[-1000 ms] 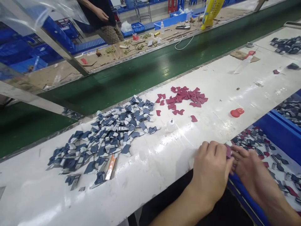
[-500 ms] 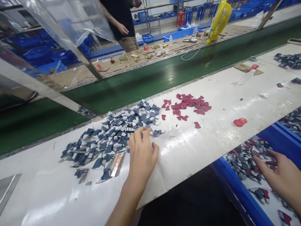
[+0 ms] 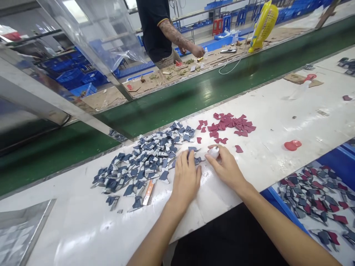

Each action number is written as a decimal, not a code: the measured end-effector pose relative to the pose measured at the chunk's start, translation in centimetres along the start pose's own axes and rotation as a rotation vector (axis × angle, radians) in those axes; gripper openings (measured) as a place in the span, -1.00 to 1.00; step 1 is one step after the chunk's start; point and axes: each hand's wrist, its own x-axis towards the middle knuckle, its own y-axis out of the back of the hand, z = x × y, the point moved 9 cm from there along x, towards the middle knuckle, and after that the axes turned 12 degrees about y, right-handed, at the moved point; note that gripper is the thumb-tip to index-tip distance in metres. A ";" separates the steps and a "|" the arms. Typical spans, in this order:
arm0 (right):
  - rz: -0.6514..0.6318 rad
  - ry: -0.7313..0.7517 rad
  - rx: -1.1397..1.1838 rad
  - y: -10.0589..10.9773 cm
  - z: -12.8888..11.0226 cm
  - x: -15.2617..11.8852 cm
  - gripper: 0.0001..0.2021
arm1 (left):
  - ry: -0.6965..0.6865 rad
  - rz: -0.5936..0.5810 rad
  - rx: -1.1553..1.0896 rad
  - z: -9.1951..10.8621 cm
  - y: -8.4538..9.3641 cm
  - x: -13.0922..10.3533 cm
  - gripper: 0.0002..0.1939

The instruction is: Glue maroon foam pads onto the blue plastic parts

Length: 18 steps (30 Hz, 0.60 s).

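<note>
My right hand point(image 3: 227, 168) is closed around a small white squeeze bottle point(image 3: 214, 152), whose tip shows between thumb and fingers. Just left of it, my left hand point(image 3: 186, 181) reaches over the right end of a heap of dark blue and white plastic parts point(image 3: 149, 159). Its thumb stands apart from the bent fingers, and nothing shows in its grasp. At those fingertips lies one blue and white part point(image 3: 197, 160); whether they touch it I cannot tell. Behind the bottle is a loose pile of dark red pieces point(image 3: 226, 125).
A blue bin point(image 3: 288, 210) at lower right holds blue, white and red parts. An orange-and-silver strip point(image 3: 149, 192) lies before the heap. A red lid-like piece point(image 3: 292, 145) sits to the right. Beyond the green belt point(image 3: 205, 92) stand a yellow fan point(image 3: 264, 27) and a person point(image 3: 155, 33).
My right hand has come from over the blue bin to the table and taken hold of the white bottle. The person across the belt has stretched an arm over their bench.
</note>
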 end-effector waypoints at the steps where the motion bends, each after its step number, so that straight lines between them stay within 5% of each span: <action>1: 0.033 -0.017 0.007 0.5 0.4 -0.5 -0.59 | -0.002 -0.013 -0.026 0.5 -0.4 -1.1 -0.47; 5: 0.063 0.001 -0.035 2.6 0.7 -2.7 -0.59 | -0.027 -0.017 -0.072 2.8 -1.4 -4.3 -0.52; 10: 0.136 -0.056 0.017 4.6 1.3 -4.1 -0.58 | -0.016 -0.068 -0.190 4.0 -1.2 -4.6 -0.56; 15: 0.191 -0.147 0.076 5.0 2.3 -4.0 -0.58 | 0.159 -0.130 -0.444 2.1 -0.5 -3.9 -0.50; 18: 0.179 -0.159 0.080 4.9 2.5 -3.9 -0.59 | 0.226 -0.052 -0.354 0.6 0.6 -4.4 -0.46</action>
